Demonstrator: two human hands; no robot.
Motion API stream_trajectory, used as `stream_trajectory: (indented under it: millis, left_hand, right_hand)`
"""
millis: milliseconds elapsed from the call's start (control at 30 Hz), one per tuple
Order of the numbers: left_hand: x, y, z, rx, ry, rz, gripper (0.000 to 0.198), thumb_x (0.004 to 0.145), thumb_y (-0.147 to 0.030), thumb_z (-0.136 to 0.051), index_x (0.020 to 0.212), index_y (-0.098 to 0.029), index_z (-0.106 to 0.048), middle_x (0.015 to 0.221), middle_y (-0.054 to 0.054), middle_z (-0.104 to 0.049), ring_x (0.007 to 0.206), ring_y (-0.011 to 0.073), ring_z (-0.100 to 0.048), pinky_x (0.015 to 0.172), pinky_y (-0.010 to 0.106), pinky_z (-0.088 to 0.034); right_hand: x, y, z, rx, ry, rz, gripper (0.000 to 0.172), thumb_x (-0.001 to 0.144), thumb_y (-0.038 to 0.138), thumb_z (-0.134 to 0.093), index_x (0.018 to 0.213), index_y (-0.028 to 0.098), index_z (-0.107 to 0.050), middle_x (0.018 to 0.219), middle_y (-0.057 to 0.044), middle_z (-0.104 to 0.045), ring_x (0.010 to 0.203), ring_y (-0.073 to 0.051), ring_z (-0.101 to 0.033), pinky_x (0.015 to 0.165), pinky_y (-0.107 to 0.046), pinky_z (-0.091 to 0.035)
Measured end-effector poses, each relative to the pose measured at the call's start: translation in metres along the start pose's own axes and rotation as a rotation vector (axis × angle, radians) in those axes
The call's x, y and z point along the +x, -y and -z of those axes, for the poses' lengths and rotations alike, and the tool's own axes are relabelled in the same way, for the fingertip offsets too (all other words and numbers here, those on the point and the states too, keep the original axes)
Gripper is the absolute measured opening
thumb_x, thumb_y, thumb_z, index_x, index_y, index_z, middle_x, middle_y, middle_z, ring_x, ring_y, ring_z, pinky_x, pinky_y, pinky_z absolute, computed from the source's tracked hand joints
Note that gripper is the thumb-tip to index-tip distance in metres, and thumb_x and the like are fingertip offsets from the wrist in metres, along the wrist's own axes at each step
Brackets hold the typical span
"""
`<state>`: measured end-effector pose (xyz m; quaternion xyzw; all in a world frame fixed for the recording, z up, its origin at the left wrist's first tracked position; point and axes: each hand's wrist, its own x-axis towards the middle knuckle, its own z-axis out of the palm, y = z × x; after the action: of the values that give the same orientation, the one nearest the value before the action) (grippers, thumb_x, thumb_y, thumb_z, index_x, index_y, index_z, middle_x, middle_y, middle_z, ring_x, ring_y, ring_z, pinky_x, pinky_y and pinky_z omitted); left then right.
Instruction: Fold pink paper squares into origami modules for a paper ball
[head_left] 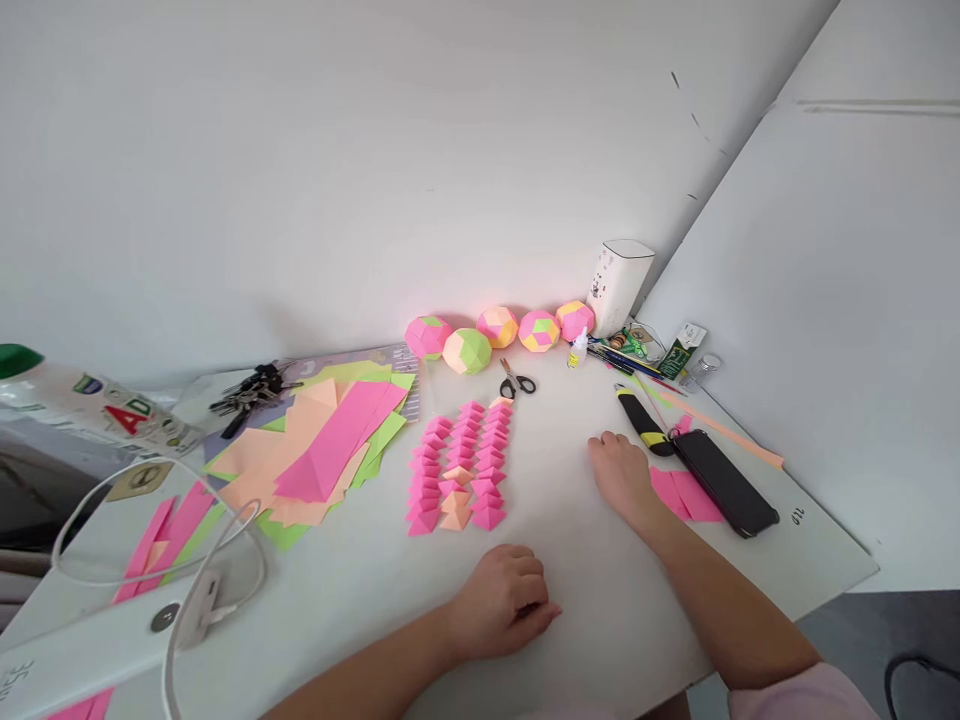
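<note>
My left hand (508, 602) rests on the white table, its fingers loosely curled and the thumb pointing right; nothing shows in it. To the right and farther back, my right hand (621, 478) lies on the table with the fingers bent under, and no held thing shows. Between and beyond the hands stand three rows of small folded paper pyramids (489, 470), mostly pink with a few peach ones. Black-handled scissors (517, 385) lie just behind the rows. Nearest my right hand are a black-and-yellow utility knife (645, 420) and pink paper pieces (686, 495).
Several faceted paper balls (467, 350) line the wall beside a small glue bottle (577, 350) and white container (621, 285). Colored paper sheets (337, 440), keys (255, 392), a spray can (97, 405) and a corded power strip (97, 640) occupy the left. A black phone (724, 480) lies right.
</note>
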<state>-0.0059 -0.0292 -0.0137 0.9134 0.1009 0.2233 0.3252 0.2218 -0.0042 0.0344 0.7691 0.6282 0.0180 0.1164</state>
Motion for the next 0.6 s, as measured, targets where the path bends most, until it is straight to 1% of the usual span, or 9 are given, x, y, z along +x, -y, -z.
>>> stream_trajectory:
  millis: [100,200,233,300,333,367,433,500,600]
  left_hand:
    - [0.001,0.0,0.002,-0.134,-0.036,0.05,0.035,0.087,-0.03,-0.046,0.054,-0.018,-0.041,0.052,0.0,-0.047,0.052,0.0118,-0.043,0.053,0.027,-0.033]
    - [0.003,-0.001,0.007,-0.392,-0.139,0.239,0.034,0.09,-0.034,-0.043,0.062,-0.016,-0.052,0.064,0.005,-0.057,0.061,0.0132,-0.051,0.056,0.026,-0.039]
    - [0.004,-0.001,0.009,-0.486,-0.18,0.34,0.033,0.091,-0.037,-0.042,0.07,-0.015,-0.056,0.072,0.007,-0.06,0.064,0.014,-0.054,0.059,0.026,-0.042]
    - [0.006,-0.002,0.014,-0.671,-0.241,0.542,0.036,0.092,-0.044,-0.038,0.089,-0.015,-0.06,0.074,0.006,-0.059,0.058,0.0122,-0.052,0.056,0.026,-0.043]
    - [0.006,-0.002,0.016,-0.765,-0.261,0.614,0.039,0.091,-0.047,-0.038,0.094,-0.015,-0.06,0.075,0.005,-0.06,0.057,0.0124,-0.053,0.057,0.027,-0.045]
    - [0.007,-0.002,0.018,-0.847,-0.29,0.641,0.041,0.091,-0.049,-0.037,0.097,-0.015,-0.059,0.079,0.006,-0.061,0.061,0.0135,-0.055,0.059,0.028,-0.047]
    - [0.007,-0.001,0.02,-0.959,-0.327,0.647,0.044,0.09,-0.053,-0.037,0.087,-0.015,-0.059,0.077,0.005,-0.061,0.065,0.0157,-0.057,0.06,0.029,-0.048]
    - [0.007,0.0,0.02,-1.03,-0.356,0.668,0.044,0.089,-0.053,-0.038,0.076,-0.015,-0.057,0.065,0.003,-0.059,0.06,0.0147,-0.056,0.061,0.029,-0.047]
    - [0.008,0.003,0.019,-1.146,-0.435,0.712,0.036,0.085,-0.049,-0.052,0.071,-0.015,-0.055,0.059,-0.001,-0.056,0.056,0.0111,-0.052,0.06,0.025,-0.044]
  right_hand:
    - [0.003,0.0,-0.005,0.056,-0.074,0.008,0.024,0.072,-0.005,-0.049,0.082,0.011,-0.064,0.085,-0.013,-0.062,0.083,-0.024,-0.058,0.06,-0.029,-0.038]
    - [0.0,0.007,-0.009,0.249,-0.274,0.099,0.023,0.076,-0.001,-0.047,0.081,0.014,-0.064,0.081,-0.01,-0.064,0.078,-0.021,-0.059,0.062,-0.029,-0.041]
    - [-0.003,0.012,-0.009,0.347,-0.381,0.167,0.024,0.077,0.001,-0.047,0.084,0.015,-0.064,0.082,-0.009,-0.065,0.078,-0.02,-0.059,0.064,-0.029,-0.042]
    - [-0.014,0.023,-0.007,0.557,-0.603,0.36,0.025,0.08,0.003,-0.045,0.091,0.016,-0.062,0.084,-0.007,-0.065,0.077,-0.017,-0.059,0.066,-0.028,-0.046]
    - [-0.02,0.029,-0.005,0.634,-0.696,0.457,0.025,0.081,0.004,-0.044,0.094,0.017,-0.061,0.083,-0.007,-0.065,0.076,-0.017,-0.059,0.066,-0.028,-0.047]
    - [-0.027,0.036,-0.003,0.669,-0.745,0.572,0.025,0.082,0.004,-0.045,0.098,0.016,-0.06,0.081,-0.007,-0.064,0.075,-0.017,-0.058,0.066,-0.029,-0.047]
    - [-0.041,0.047,0.001,0.64,-0.782,0.837,0.025,0.083,0.005,-0.047,0.103,0.014,-0.059,0.079,-0.007,-0.064,0.076,-0.016,-0.058,0.067,-0.03,-0.049]
    - [-0.05,0.055,0.002,0.591,-0.796,1.006,0.022,0.084,0.007,-0.052,0.104,0.013,-0.059,0.079,-0.006,-0.065,0.08,-0.017,-0.06,0.069,-0.03,-0.051]
    - [-0.055,0.06,0.001,0.569,-0.788,1.061,0.019,0.083,0.009,-0.057,0.102,0.012,-0.06,0.08,-0.005,-0.066,0.083,-0.016,-0.06,0.073,-0.029,-0.052]
